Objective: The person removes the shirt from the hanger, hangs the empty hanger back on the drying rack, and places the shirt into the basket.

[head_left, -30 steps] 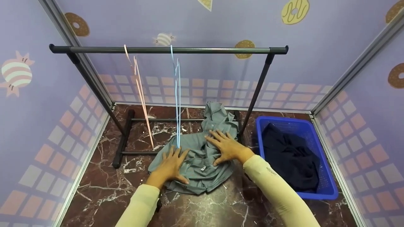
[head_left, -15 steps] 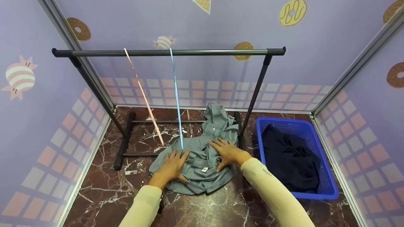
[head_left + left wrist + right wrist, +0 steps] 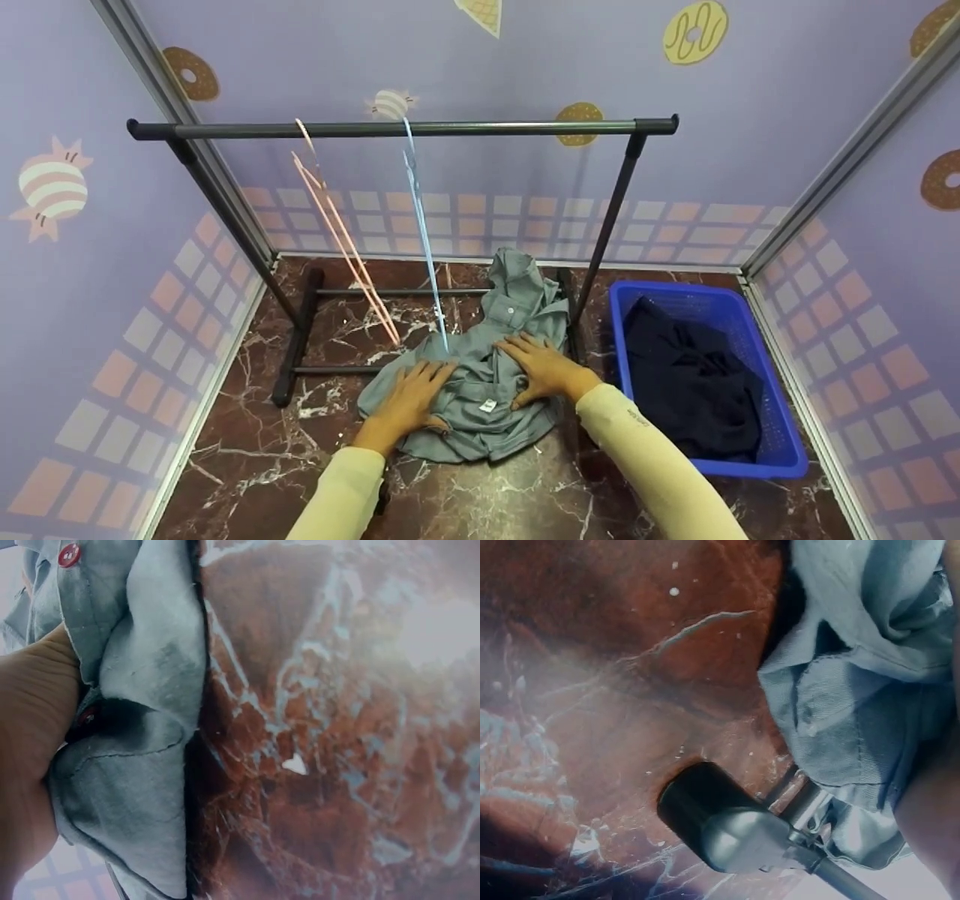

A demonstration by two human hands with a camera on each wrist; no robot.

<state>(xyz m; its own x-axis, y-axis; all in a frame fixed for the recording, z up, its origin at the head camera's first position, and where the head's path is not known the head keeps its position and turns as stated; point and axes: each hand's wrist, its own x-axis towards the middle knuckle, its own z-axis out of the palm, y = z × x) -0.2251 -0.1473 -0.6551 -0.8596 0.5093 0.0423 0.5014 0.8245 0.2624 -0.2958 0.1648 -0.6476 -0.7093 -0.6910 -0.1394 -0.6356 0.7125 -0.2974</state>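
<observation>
A crumpled grey-green shirt (image 3: 480, 435) with a small white label (image 3: 487, 406) lies on the floor, partly over the rack's lower bars. My left hand (image 3: 409, 396) rests on its left side with the fingers extended. Across from it, my right hand (image 3: 546, 369) lies on the right side, fingers spread and thumb apart. In the left wrist view, a red button (image 3: 70, 555) shows on the shirt (image 3: 161, 637) beside my left hand (image 3: 30, 720). Folds of the shirt (image 3: 855, 712) fill the right of the right wrist view; the fingertips are hidden there.
A black clothes rack (image 3: 480, 129) stands ahead, carrying a pink hanger (image 3: 349, 251) and a blue hanger (image 3: 426, 240). On the right, a blue basket (image 3: 787, 450) holds dark navy cloth (image 3: 690, 382). A black rack foot (image 3: 705, 814) is near my right hand. Patterned walls enclose the marble floor.
Both hangers have swung and turned on the bar, their lower ends shifting right. My hands stay on the shirt almost in place. The head view has tipped up slightly.
</observation>
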